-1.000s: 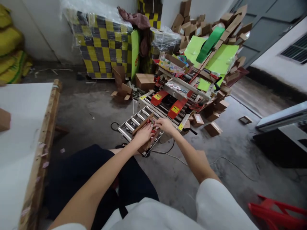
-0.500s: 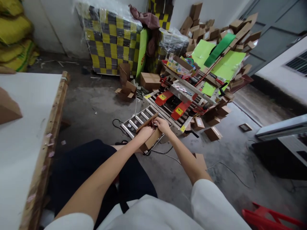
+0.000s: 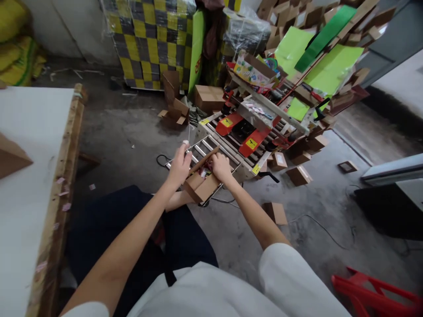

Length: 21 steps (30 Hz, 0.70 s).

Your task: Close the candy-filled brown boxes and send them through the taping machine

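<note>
An open cardboard box (image 3: 202,188) rests tilted on the metal roller conveyor (image 3: 207,143) in front of my knees. Small colourful items (image 3: 206,170) lie inside it, too small to name. At the far right rim, my right hand (image 3: 220,167) has its fingers curled over the edge, closed on the box; the fingertips are partly hidden. My left hand (image 3: 180,165) is raised beside the box's left flap (image 3: 203,160), thumb and fingers apart. A small white spot shows by its fingertips, and I cannot tell what it is.
A carton-taping machine (image 3: 244,132) with red guides adjoins the rollers. Small cartons (image 3: 299,175) lie on the floor to the right. A white-topped table (image 3: 36,193) stands at left, a red plastic stool (image 3: 373,290) at lower right. Wrapped yellow-and-grey stacks (image 3: 155,44) stand behind.
My left hand has come out of the box, moving left and up, and its fingers have opened. My right hand stays at the box's right rim. The items inside now show.
</note>
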Motion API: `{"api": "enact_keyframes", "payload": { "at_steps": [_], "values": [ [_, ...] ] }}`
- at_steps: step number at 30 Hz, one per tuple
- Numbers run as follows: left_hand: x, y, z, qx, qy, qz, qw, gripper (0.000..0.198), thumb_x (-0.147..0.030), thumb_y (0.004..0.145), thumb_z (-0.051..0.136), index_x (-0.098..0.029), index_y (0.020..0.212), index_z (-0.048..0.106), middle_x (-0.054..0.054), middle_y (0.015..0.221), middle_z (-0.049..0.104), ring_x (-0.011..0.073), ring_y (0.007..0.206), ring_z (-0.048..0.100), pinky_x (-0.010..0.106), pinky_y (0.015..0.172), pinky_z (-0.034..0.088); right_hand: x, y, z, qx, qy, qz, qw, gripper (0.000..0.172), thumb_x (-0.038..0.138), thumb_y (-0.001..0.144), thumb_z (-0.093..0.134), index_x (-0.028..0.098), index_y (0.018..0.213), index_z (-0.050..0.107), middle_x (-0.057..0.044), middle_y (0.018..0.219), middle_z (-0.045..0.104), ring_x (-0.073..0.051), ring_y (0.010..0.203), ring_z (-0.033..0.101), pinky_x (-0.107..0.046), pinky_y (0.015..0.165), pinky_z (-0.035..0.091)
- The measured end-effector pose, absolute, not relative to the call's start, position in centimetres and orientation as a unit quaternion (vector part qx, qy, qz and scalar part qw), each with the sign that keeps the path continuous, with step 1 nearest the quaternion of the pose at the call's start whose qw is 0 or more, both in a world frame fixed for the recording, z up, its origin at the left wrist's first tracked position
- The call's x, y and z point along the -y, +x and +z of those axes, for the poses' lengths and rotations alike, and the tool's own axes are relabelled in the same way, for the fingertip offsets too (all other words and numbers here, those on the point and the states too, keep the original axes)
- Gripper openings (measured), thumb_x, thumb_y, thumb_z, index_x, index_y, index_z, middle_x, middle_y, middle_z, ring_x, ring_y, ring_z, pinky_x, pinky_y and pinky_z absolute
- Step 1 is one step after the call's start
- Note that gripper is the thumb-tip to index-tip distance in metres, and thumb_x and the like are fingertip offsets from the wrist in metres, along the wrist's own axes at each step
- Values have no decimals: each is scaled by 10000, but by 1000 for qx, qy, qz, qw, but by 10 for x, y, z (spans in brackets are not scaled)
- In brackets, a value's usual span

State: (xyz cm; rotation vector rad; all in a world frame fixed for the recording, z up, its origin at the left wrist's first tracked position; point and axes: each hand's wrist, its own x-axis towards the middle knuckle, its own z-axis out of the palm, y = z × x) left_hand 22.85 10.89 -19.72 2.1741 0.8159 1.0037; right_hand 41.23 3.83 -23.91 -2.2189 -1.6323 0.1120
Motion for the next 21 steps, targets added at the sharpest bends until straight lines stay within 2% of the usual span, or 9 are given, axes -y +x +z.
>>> {"api": "enact_keyframes", "payload": {
  "at_steps": [3,5,8,10,12,15,17,19,21],
  "values": [
    [-118,235,-212,-257,865,183,390,596,-477,1039,173,-142,1331,569,130,1345,639,228,1261,586,379,1052,492,-33,407,-246,479,-834,-30,271,262,180,958,382,131,1116,584,-200,1237,560,-314,1182,457,-473,1042,315],
    [-108,236,-222,-201,914,112,335,552,-431,1036,212,-152,1363,560,113,1450,567,228,1369,497,389,1126,434,-31,410,-250,388,-854,-42,343,289,133,920,356,126,1119,566,-195,1208,561,-305,1190,454,-483,1066,304],
    [-88,233,-226,-171,963,75,195,496,-365,1019,300,-173,1430,501,83,1584,410,244,1502,297,412,1217,315,-31,416,-255,297,-853,-49,426,353,118,882,335,140,1164,548,-177,1201,564,-293,1220,463,-503,1080,314],
    [-82,231,-224,-172,971,59,154,496,-342,1016,307,-177,1455,468,81,1608,369,255,1501,297,423,1220,309,-28,409,-258,282,-845,-60,450,396,162,898,336,143,1245,523,-187,1293,539,-294,1305,427,-531,1115,287],
    [-84,230,-221,-171,969,56,170,496,-323,1013,296,-155,1441,480,102,1603,373,254,1486,329,436,1225,297,-18,389,-259,303,-843,-48,442,461,232,943,303,130,1364,461,-208,1407,485,-302,1383,373,-568,1146,248],
    [-96,233,-218,-167,932,68,314,489,-352,997,315,-147,1353,579,110,1530,484,230,1470,369,397,1227,291,10,343,-263,453,-813,-2,366,612,384,986,294,121,1537,270,-223,1563,333,-340,1481,247,-633,1165,183],
    [-105,233,-219,-171,888,81,419,519,-420,991,301,-170,1319,617,90,1477,549,208,1432,434,349,1193,347,29,319,-264,557,-776,7,296,795,516,948,421,107,1583,173,-234,1624,201,-389,1513,148,-650,1169,164],
    [-111,230,-221,-207,835,119,495,578,-514,969,316,-165,1302,635,90,1446,578,220,1382,498,344,1162,392,37,312,-265,606,-756,-1,246,934,577,884,552,89,1587,179,-250,1640,123,-429,1513,115,-639,1172,174],
    [-112,220,-224,-284,768,178,546,647,-611,923,374,-138,1259,662,117,1392,620,260,1319,557,381,1133,429,27,326,-264,621,-752,-6,221,925,559,868,615,86,1573,248,-264,1634,136,-434,1504,149,-619,1177,186]
  ]
}}
